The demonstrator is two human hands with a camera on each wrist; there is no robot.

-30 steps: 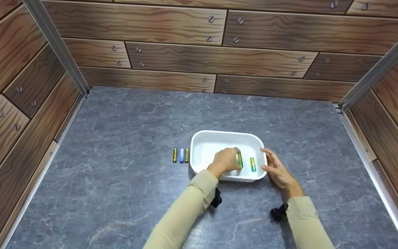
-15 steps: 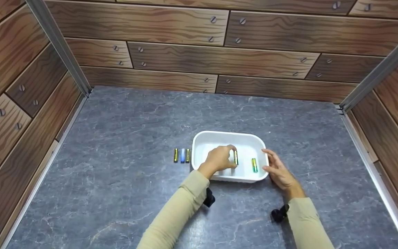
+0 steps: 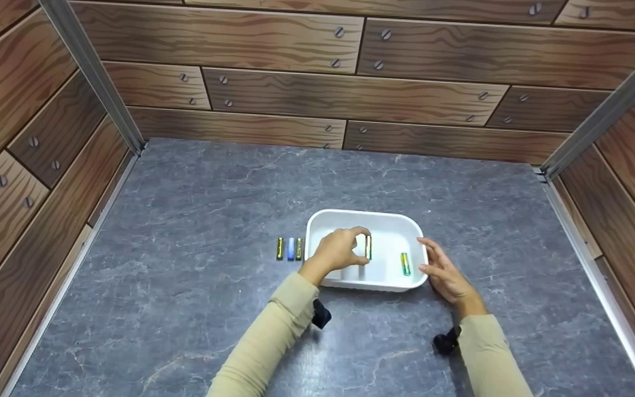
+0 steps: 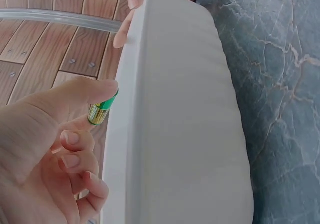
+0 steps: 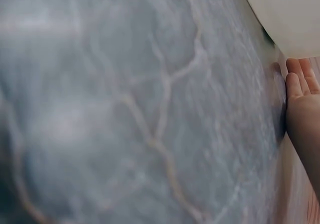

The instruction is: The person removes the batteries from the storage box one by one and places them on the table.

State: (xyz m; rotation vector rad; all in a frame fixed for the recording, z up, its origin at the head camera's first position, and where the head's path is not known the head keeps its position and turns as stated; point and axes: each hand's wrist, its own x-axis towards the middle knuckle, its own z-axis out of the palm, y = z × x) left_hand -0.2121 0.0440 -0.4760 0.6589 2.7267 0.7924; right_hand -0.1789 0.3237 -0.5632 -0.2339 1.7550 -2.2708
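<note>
My left hand (image 3: pixel 337 251) pinches a battery (image 3: pixel 369 247) between thumb and fingertips, over the inside of a white plastic tub (image 3: pixel 364 285). In the left wrist view the green-and-gold end of that battery (image 4: pixel 100 111) shows below the thumb, beside the tub's rim. Another green-and-yellow battery (image 3: pixel 405 264) lies on the tub's floor near the right end. My right hand (image 3: pixel 450 278) holds the tub's right end, with thumb and a fingertip at the rim. In the right wrist view, several of its fingers (image 5: pixel 295 84) lie against the outer wall.
Left of the tub, a gold-and-black battery (image 3: pixel 280 248), a blue battery (image 3: pixel 291 248) and another gold battery (image 3: pixel 299 248) stand in a row, close to its wall. All this is on a grey marbled tabletop (image 3: pixel 185 298). Wood-patterned panels (image 3: pixel 273 91) enclose the back and sides.
My left hand has moved left across the tub, carrying the pinched battery away from the one lying inside. The right hand has stayed at the tub's right end.
</note>
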